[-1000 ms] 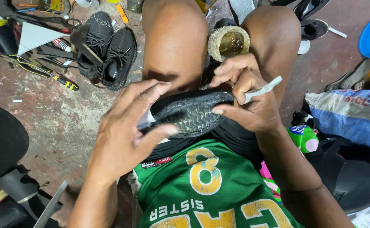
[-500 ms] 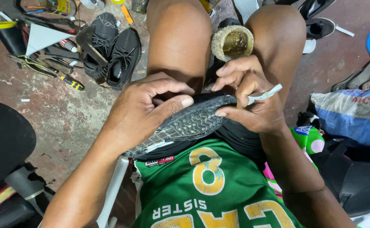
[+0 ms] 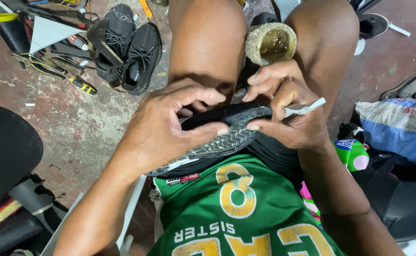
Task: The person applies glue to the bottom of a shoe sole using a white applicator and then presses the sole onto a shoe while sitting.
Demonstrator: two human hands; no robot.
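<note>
Black rubber, ridged with a zigzag tread, faces up at you: the shoe [image 3: 217, 137] lies sole upward across your lap, just above the hem of your green jersey [image 3: 246, 218], between your two hands. Your left hand [image 3: 170, 125] curls over the heel half of the shoe, the thumb pressed flat on the tread and the fingers arched over the far edge, so it is closed on the shoe. Your right hand [image 3: 288, 111] closes on the toe end, thumb tip touching the tread near the rim, fingers bent over the top. That same hand also pinches a thin white stick [image 3: 305, 108], which pokes out to the right past the knuckles; you cannot tell what kind of tool it is.

Between your bare knees, just beyond the right hand, stands a round tin of yellowish glue [image 3: 270, 43], its rim crusted. On the stained concrete floor [image 3: 75, 123] to the left, well apart from your hands, rests a pair of black sneakers [image 3: 127, 47], and beside it a scatter of hand tools [image 3: 56, 66], a screwdriver with a yellow and black handle among them. A blue and white sack [image 3: 397, 130] sits on the right, near your right forearm.
</note>
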